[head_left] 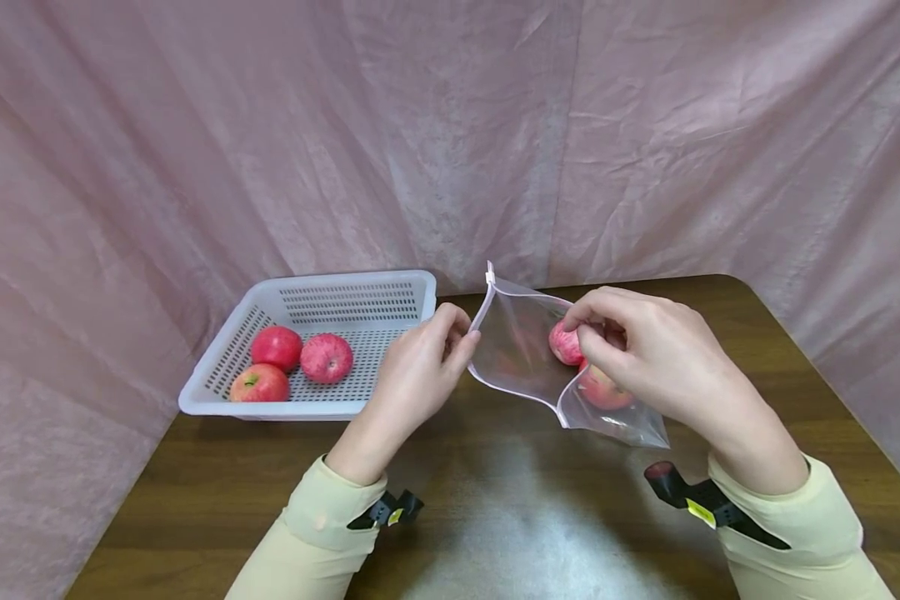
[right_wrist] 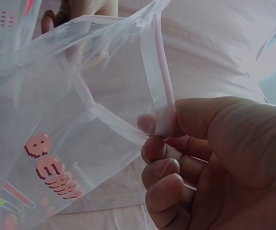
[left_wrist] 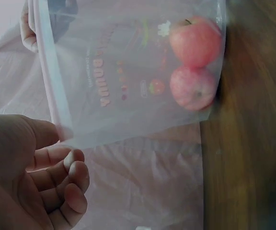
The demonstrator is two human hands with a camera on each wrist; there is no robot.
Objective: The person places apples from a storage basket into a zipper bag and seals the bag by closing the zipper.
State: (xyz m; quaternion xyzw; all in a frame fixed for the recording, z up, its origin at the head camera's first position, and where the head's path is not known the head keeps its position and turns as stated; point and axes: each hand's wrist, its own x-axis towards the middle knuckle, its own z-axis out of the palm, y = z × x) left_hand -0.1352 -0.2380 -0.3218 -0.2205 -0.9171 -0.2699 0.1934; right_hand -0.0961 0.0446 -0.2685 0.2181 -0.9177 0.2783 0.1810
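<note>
A clear zip bag (head_left: 504, 350) with a pale pink zip edge stands with its mouth spread wide. My left hand (head_left: 425, 367) pinches the left side of that mouth between thumb and index finger. On the opposite side my right hand (head_left: 656, 358) pinches the other edge, as the right wrist view also shows. Low in the bag, a pinkish apple (left_wrist: 193, 87) touches a red-yellow apple (left_wrist: 195, 42). Red lettering and small fruit pictures are printed on the bag's plastic.
Left of the bag, a white slotted plastic basket (head_left: 307, 410) holds a red apple (head_left: 276, 347), a streaked pink apple (head_left: 326, 358) and a red-yellow apple (head_left: 260, 384). Under everything lies a dark wooden table (head_left: 487, 492), with a pink curtain (head_left: 450, 150) behind.
</note>
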